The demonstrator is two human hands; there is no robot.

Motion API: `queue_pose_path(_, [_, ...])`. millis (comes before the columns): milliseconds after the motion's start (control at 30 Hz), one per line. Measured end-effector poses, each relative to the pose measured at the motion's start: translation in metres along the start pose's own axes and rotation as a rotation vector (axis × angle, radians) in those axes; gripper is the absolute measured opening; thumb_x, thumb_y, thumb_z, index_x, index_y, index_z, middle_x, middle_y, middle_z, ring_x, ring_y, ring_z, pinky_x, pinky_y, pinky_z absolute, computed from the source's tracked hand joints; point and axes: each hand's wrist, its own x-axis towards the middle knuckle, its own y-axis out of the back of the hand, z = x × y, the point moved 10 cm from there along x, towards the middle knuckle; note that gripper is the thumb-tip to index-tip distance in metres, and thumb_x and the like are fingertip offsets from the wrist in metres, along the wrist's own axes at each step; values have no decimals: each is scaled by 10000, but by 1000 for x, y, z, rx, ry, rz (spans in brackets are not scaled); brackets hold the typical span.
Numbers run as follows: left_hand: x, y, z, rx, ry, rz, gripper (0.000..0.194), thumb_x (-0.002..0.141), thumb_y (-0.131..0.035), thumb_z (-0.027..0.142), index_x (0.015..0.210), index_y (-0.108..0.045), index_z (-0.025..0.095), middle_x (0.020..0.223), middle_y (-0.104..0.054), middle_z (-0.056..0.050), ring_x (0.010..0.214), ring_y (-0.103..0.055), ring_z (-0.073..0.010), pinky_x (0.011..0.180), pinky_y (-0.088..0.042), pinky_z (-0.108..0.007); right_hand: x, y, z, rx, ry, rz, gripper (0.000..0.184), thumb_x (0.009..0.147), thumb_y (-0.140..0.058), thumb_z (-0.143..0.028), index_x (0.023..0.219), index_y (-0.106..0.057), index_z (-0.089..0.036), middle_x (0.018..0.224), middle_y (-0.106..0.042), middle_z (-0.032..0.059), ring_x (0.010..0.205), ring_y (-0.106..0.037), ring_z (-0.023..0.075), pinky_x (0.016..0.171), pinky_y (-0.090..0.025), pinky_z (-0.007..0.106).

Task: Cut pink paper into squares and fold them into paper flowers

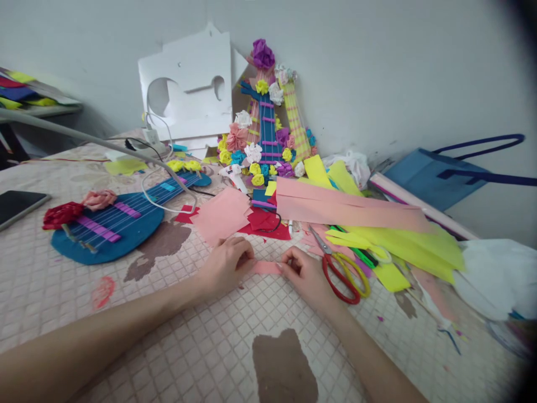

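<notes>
A narrow folded strip of pink paper point(267, 268) lies low over the table between my two hands. My left hand point(229, 260) pinches its left end, thumb and fingers together. At the right end, the fingers of my right hand point(306, 274) close on the same strip. Just beyond my left hand rests a stack of pink paper squares point(222, 214), partly over red paper pieces point(268, 224). Scissors point(342, 274) with red and yellow handles lie beside my right hand, blades pointing away from me.
A blue paper guitar point(113, 224) with paper roses lies left, a white cable point(145, 184) looping over it. More flower-covered guitars point(268, 123) lean on the wall. Long pink point(352, 210) and yellow paper sheets point(415, 246) spread right. A glue gun point(234, 178) and phone point(20, 207) are also there.
</notes>
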Motion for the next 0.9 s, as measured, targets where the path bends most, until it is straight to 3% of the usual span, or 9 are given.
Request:
queue_pose_path(100, [1,1,-4,-176,22,-23,51,793,-547,204,801,-551,155,743,-599,-14,682,-552,-129,625,-435,-251,-4,0,-6,56,2,5,45,816,-535,-194,781,-509,-204,669,-526,-39,583,-475,111,550,-354,230])
queue_pose_path(233, [-1,5,4,-327,17,-73,288,731,-671,309,955,-579,151,880,-644,-42,791,-601,-148,677,-478,-249,-9,1,-24,47,52,26,58,821,-548,-201,768,-526,-201,667,-538,-36,544,-441,97,515,-330,222])
queue_pose_path(367, [-6,1,14,-287,49,-149,176,769,-633,339,800,-636,165,805,-660,-22,745,-601,-144,652,-462,-240,-14,-2,-35,22,90,42,90,836,-564,-237,759,-531,-204,665,-546,-31,533,-436,93,508,-333,224])
queue_pose_path(533, [-10,-5,5,-314,161,-150,146,788,-579,284,731,-634,161,708,-649,-1,653,-576,-123,576,-420,-217,-17,0,-34,79,47,82,114,810,-603,-289,862,-536,-213,694,-546,-25,561,-449,106,524,-371,228])
queue_pose_path(667, [-11,-8,2,-340,169,-158,130,784,-578,276,756,-638,164,723,-657,4,670,-583,-124,594,-424,-215,-16,-7,-39,121,56,29,344,724,-676,-268,1032,-531,-216,897,-605,30,752,-544,154,683,-445,273])
queue_pose_path(733, [-11,-8,1,-339,175,-158,128,779,-583,277,757,-639,164,724,-658,5,671,-581,-125,594,-423,-214,-16,-15,-40,148,49,-22,250,742,-654,-253,971,-560,-214,899,-619,27,773,-556,159,689,-440,272])
queue_pose_path(833, [-11,-6,2,-334,183,-142,122,767,-594,272,750,-649,164,701,-652,6,654,-573,-123,582,-417,-211,-16,-22,-35,193,-3,-51,51,806,-577,-232,846,-590,-204,737,-589,-14,663,-519,127,599,-396,235])
queue_pose_path(900, [-11,-4,2,-337,191,-126,126,763,-600,269,734,-659,161,673,-642,5,637,-566,-120,571,-411,-208,-16,-22,-31,217,-40,-46,72,828,-555,-236,792,-603,-195,665,-547,-28,612,-478,112,557,-363,226])
